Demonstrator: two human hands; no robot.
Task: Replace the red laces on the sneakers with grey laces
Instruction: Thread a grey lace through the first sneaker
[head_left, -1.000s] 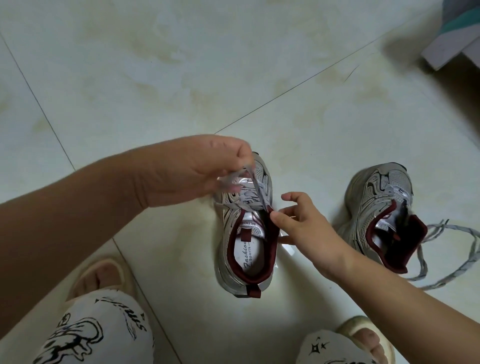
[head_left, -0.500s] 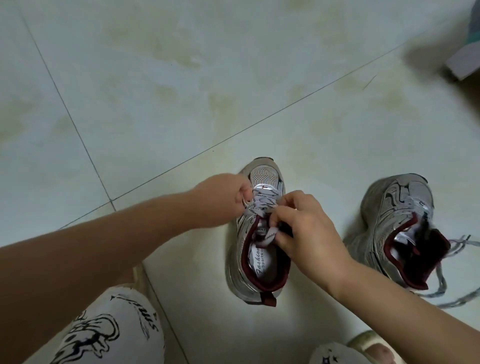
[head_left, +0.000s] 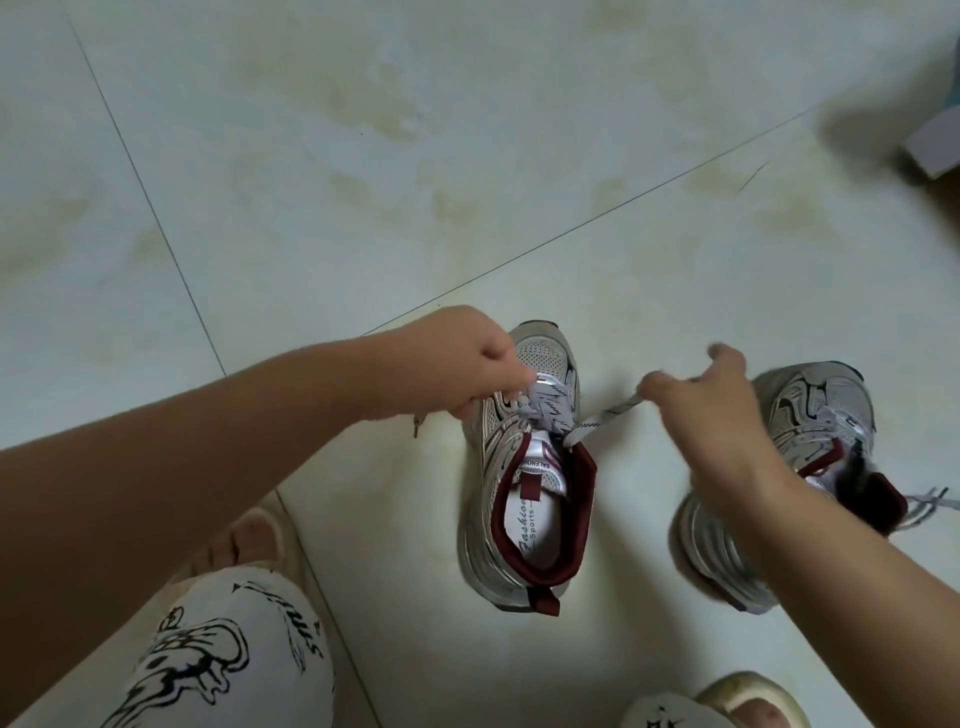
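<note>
A pale tiled floor (head_left: 467, 156) fills the view, seen from above. Two silver sneakers with dark red linings stand on it side by side, heels toward the person, toes pointing away, long axes running near to far. The left sneaker (head_left: 524, 467) sits between the hands; the right sneaker (head_left: 810, 431) lies partly under the right forearm. The left hand (head_left: 467, 364), fingers curled, pinches one end of the grey lace (head_left: 602, 418) over the sneaker's upper eyelets. The right hand (head_left: 706, 400) pinches the other end, drawn taut out to the right from the top eyelet; its remaining fingers are blurred. Loose grey lace ends (head_left: 930, 501) trail beyond the right sneaker.
</note>
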